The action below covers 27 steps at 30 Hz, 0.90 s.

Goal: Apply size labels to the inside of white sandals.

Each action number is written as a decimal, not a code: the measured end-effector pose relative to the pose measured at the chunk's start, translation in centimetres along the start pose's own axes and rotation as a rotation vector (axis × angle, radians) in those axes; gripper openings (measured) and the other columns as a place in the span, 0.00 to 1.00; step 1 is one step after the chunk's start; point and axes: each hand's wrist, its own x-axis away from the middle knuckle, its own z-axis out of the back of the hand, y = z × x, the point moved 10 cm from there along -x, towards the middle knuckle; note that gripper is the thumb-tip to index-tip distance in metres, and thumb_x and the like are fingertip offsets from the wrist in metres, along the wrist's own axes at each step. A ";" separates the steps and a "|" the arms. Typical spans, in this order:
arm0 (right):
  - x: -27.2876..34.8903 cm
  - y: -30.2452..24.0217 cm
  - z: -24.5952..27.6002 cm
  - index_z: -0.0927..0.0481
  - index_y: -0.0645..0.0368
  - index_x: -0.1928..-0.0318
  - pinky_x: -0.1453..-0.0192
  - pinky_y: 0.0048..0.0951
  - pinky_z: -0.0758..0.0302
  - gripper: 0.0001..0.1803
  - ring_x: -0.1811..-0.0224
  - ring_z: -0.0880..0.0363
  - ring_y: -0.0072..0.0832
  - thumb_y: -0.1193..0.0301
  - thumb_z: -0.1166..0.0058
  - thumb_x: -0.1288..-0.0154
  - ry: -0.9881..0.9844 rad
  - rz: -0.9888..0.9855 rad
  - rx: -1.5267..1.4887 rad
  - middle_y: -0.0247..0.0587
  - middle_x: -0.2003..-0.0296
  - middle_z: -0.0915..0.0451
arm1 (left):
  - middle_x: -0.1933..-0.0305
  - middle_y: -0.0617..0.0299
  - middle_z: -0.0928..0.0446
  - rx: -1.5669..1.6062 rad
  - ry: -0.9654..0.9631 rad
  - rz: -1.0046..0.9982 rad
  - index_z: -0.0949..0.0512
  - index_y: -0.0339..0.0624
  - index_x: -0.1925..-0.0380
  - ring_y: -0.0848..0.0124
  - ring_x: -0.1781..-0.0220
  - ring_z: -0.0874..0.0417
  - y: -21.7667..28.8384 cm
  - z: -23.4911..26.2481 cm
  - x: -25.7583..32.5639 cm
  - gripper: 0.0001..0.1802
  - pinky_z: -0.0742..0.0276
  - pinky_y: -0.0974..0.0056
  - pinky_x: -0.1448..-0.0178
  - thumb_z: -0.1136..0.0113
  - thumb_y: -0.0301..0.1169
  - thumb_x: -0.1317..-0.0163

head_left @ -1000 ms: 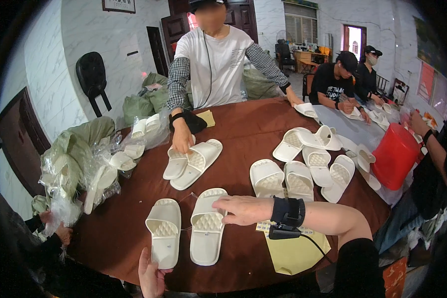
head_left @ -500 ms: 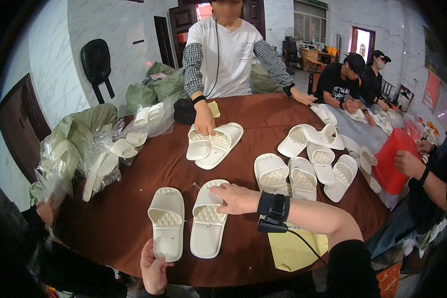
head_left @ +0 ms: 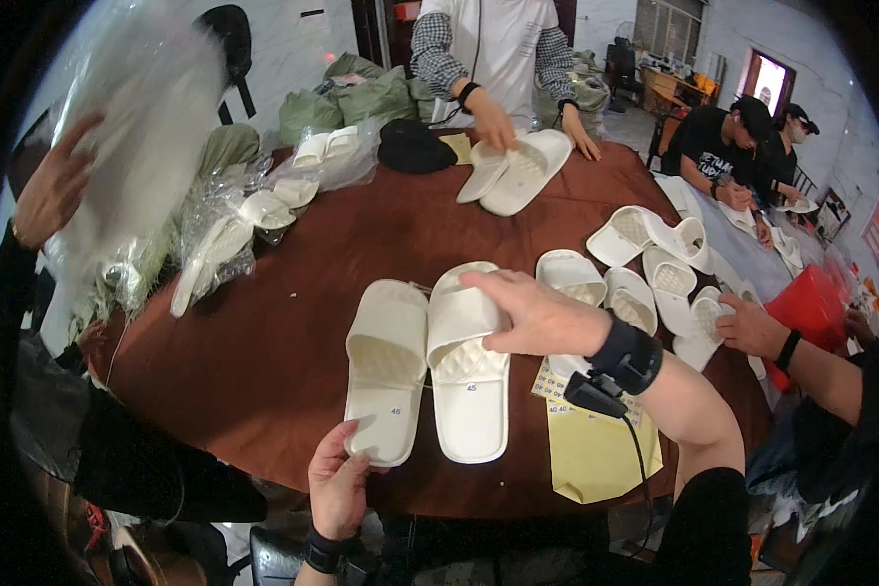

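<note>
Two cream-white slide slippers lie side by side in front of me, toes pointing away, each with a small sticker on its footbed. My left hand point(head_left: 339, 483) pinches the heel of the left slipper point(head_left: 383, 371) between thumb and fingers. Over the strap of the right slipper point(head_left: 471, 415) is my right hand point(head_left: 542, 314), gripping its upper right side; some fingertips are hidden. A thin clear thread shows between the two slippers. Beside my right forearm are yellow paper sheets point(head_left: 606, 454) with rows of small stickers.
A brown cloth covers the table point(head_left: 264, 391). Several white slippers point(head_left: 630, 298) lie at the right, where another person's hand point(head_left: 749, 327) touches one. Across the table a person handles another pair point(head_left: 527, 171). Bagged slippers point(head_left: 215, 254) lie at left, below a raised plastic bag point(head_left: 142, 127).
The two slippers have come together and look nearer. At the left, a person has lifted a clear plastic bag. Another hand has reached to the slippers at right. My view has shifted.
</note>
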 end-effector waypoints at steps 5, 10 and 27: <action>0.9 -0.4 1.5 0.37 0.65 0.34 0.39 0.39 0.27 0.40 0.44 0.25 0.49 0.68 0.37 0.47 0.018 -0.013 -0.102 0.61 0.46 0.26 | 0.42 0.51 0.23 0.057 -0.078 -0.075 0.31 0.35 0.39 0.65 0.49 0.18 0.1 -1.5 1.1 0.23 0.17 0.60 0.49 0.50 0.16 0.34; 1.6 3.6 -0.8 0.37 0.64 0.32 0.49 0.33 0.22 0.41 0.54 0.20 0.36 0.69 0.37 0.46 -0.061 -0.162 -0.228 0.54 0.45 0.25 | 0.41 0.51 0.24 0.082 -0.080 0.045 0.31 0.34 0.39 0.64 0.46 0.19 -1.1 -3.0 0.6 0.23 0.18 0.59 0.46 0.51 0.16 0.35; 6.1 1.1 -5.3 0.27 0.57 0.41 0.36 0.36 0.30 0.22 0.40 0.27 0.40 0.68 0.43 0.35 -0.013 -0.147 0.101 0.44 0.46 0.24 | 0.49 0.50 0.21 -1.178 -0.269 -0.657 0.20 0.36 0.57 0.52 0.48 0.21 4.5 -7.7 2.4 0.15 0.25 0.55 0.45 0.38 0.17 0.46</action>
